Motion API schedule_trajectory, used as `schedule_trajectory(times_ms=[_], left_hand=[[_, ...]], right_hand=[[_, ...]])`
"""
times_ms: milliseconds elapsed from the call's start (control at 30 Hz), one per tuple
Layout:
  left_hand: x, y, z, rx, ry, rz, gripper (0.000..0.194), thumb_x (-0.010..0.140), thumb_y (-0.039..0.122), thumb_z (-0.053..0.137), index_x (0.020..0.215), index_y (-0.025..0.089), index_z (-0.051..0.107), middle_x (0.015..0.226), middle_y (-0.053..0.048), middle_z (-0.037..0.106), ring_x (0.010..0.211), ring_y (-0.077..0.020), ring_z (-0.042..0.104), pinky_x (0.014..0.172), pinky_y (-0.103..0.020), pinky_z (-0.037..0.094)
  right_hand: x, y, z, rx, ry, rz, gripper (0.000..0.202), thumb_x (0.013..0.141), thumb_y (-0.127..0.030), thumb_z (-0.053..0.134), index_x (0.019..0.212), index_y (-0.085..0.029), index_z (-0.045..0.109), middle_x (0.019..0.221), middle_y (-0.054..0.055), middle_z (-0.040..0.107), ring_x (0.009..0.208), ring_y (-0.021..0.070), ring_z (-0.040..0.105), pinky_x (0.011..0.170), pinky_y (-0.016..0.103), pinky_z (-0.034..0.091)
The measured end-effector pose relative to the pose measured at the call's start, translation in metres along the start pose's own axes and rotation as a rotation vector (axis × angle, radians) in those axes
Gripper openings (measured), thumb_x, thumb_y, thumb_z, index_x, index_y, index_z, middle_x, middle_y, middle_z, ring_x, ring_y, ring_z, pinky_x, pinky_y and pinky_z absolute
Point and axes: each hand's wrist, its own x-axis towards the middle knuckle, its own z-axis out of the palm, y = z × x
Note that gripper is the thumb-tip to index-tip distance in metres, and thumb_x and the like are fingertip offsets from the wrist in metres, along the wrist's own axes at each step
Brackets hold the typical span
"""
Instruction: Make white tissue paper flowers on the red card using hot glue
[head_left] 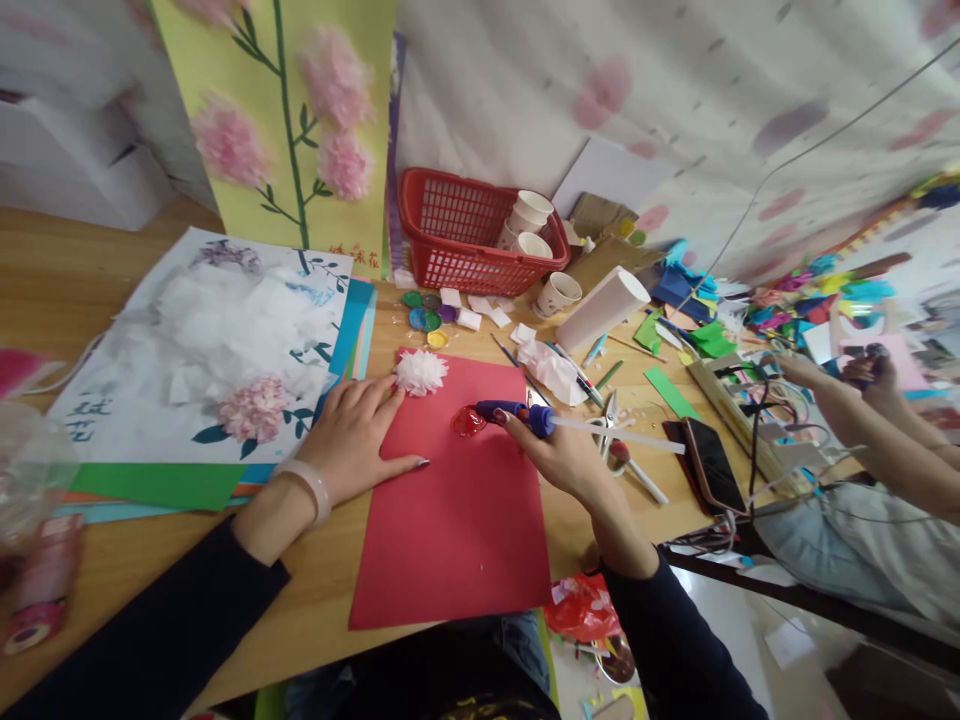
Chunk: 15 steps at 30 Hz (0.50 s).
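A sheet of red paper (457,540) lies on the wooden table in front of me. My left hand (358,440) rests flat on its left edge, fingers spread, close to a white paper flower (421,372) at the top left corner. In my right hand (551,450) is a blue hot glue gun (517,415) with a long clear glue stick out of its back end. The gun's nozzle points left, at a glossy patch of glue (468,422) on the red paper. Whether the tip touches the paper I cannot tell.
Left of the sheet lies a flower picture (142,400) heaped with white tissue. Behind stand a red basket (480,275) with paper cups, small paint pots (425,318) and a paper roll (604,308). At right are scissors (609,412), a phone (712,465) and another person's arms (847,405).
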Motion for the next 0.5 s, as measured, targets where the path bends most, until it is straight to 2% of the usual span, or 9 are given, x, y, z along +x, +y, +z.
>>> schedule_trajectory(times_ms=[200, 333, 500], left_hand=[[0.0000, -0.0003, 0.0009, -0.022, 0.016, 0.001, 0.086, 0.077, 0.072, 0.053, 0.133, 0.007, 0.053, 0.139, -0.022, 0.050, 0.128, -0.0390, 0.041, 0.108, -0.051, 0.027], [0.0000, 0.0001, 0.0002, -0.013, 0.012, 0.003, 0.085, 0.077, 0.071, 0.055, 0.133, 0.007, 0.053, 0.138, -0.022, 0.050, 0.127, -0.0390, 0.042, 0.108, -0.051, 0.027], [-0.0003, 0.0004, -0.0004, -0.030, 0.014, -0.005, 0.085, 0.077, 0.071, 0.055, 0.133, 0.008, 0.053, 0.139, -0.021, 0.050, 0.128, -0.0392, 0.042, 0.108, -0.051, 0.027]], right_hand=[[-0.0005, 0.0045, 0.0002, -0.016, 0.022, -0.025, 0.054, 0.088, -0.061, 0.046, 0.052, -0.021, 0.050, 0.044, -0.001, 0.049, 0.040, 0.0113, 0.040, 0.042, 0.026, 0.022], [-0.0022, 0.0065, -0.0051, 0.042, -0.007, -0.032, 0.051, 0.089, -0.059, 0.046, 0.058, -0.020, 0.058, 0.046, -0.002, 0.052, 0.043, 0.0114, 0.045, 0.043, 0.025, 0.027], [-0.0028, 0.0022, -0.0062, 0.130, -0.032, -0.013, 0.053, 0.089, -0.060, 0.046, 0.057, -0.020, 0.061, 0.041, -0.002, 0.045, 0.039, 0.0117, 0.042, 0.041, 0.026, 0.026]])
